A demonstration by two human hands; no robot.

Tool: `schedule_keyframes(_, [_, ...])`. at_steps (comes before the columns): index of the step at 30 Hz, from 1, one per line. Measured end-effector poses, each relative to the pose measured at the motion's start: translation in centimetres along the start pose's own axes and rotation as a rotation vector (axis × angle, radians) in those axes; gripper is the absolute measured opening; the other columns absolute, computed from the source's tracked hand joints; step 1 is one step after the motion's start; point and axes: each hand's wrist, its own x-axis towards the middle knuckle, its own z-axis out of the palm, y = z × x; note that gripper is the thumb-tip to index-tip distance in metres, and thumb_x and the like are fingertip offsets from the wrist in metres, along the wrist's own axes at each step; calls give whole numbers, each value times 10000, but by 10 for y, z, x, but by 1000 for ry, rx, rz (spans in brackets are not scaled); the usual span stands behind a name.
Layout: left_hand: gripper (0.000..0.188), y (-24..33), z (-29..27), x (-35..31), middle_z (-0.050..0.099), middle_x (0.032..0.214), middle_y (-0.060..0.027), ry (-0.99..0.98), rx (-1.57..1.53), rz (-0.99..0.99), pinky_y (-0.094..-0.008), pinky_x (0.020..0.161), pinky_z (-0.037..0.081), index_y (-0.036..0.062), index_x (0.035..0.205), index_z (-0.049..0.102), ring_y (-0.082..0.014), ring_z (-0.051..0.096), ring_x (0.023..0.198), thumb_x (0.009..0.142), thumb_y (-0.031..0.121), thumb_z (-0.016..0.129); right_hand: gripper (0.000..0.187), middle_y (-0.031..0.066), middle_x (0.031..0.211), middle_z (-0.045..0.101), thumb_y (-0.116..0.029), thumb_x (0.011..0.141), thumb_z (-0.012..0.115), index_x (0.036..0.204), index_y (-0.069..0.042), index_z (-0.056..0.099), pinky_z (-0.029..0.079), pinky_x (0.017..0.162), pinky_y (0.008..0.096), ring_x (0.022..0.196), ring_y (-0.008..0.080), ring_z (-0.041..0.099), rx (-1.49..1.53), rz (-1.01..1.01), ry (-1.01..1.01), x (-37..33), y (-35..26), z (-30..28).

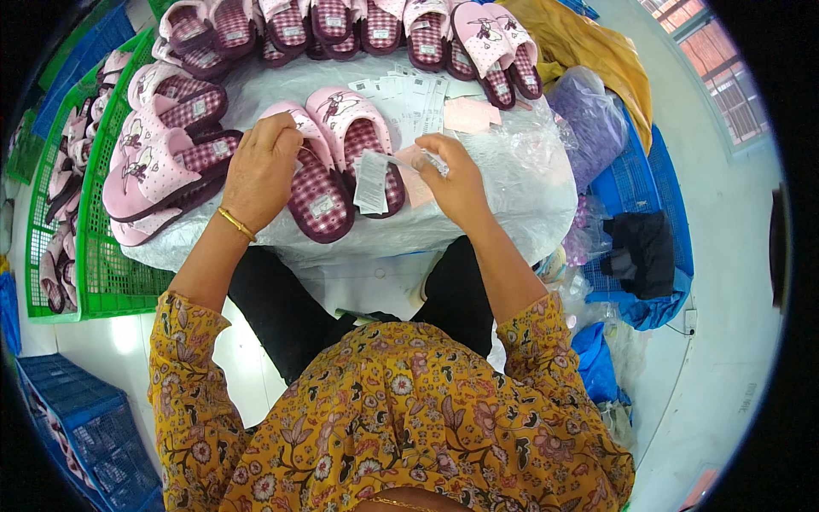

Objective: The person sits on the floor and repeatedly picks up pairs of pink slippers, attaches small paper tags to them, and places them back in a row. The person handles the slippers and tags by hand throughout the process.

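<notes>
A pair of pink slippers (pixel 351 119) with checked maroon insoles lies on the plastic-covered table in front of me. My left hand (pixel 260 166) is closed at the upper of the left slipper, its fingertips pinched together; whatever they hold is too small to make out. Over the right slipper's insole hangs a white paper tag (pixel 371 182). My right hand (pixel 455 177) pinches the tag's upper end, thumb and forefinger close together. A pink paper (pixel 416 189) lies partly beneath this hand.
More slippers (pixel 333 24) line the table's far edge, with others stacked at the left (pixel 141 171). Loose white tags (pixel 409 92) and pink slips (pixel 471 114) lie beyond my hands. A green crate (pixel 115 256) of slippers stands left; a blue basket (pixel 670 213) stands right.
</notes>
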Motion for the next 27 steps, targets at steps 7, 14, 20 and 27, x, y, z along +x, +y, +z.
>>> schedule_keyframes(7, [63, 14, 12, 15, 595, 930, -135, -182, -474, -561, -357, 590, 475, 9, 976, 516, -250, 601, 662, 952, 59, 487, 352, 135, 1142, 608, -85, 801, 676, 1146, -62, 615, 495, 874, 379, 1047, 300, 606, 78, 128, -48, -4, -7, 3])
schedule_keyframes(14, [104, 18, 30, 15, 643, 863, -76, -63, -995, -826, -224, 442, 391, 33, 987, 489, -103, 546, 497, 1008, 96, 408, 318, 73, 1128, 620, -114, 768, 702, 1080, -89, 649, 438, 921, 412, 1045, 309, 552, -187, -160, 7, 27, 6, 10])
schedule_keyframes(20, [88, 22, 35, 10, 574, 764, -30, -72, -879, -797, -208, 471, 387, 41, 1006, 509, -73, 497, 504, 1005, 110, 456, 199, 45, 1054, 649, -193, 799, 715, 987, -141, 676, 422, 887, 420, 1010, 284, 569, -161, -155, -157, 45, 34, 16])
schedule_keyframes(27, [94, 22, 40, 4, 541, 745, -8, -90, -908, -807, -209, 484, 390, 39, 1041, 537, -66, 482, 519, 998, 107, 486, 138, 72, 937, 671, -201, 839, 690, 919, -88, 690, 474, 807, 376, 922, 275, 603, -142, -106, -303, 45, 28, 10])
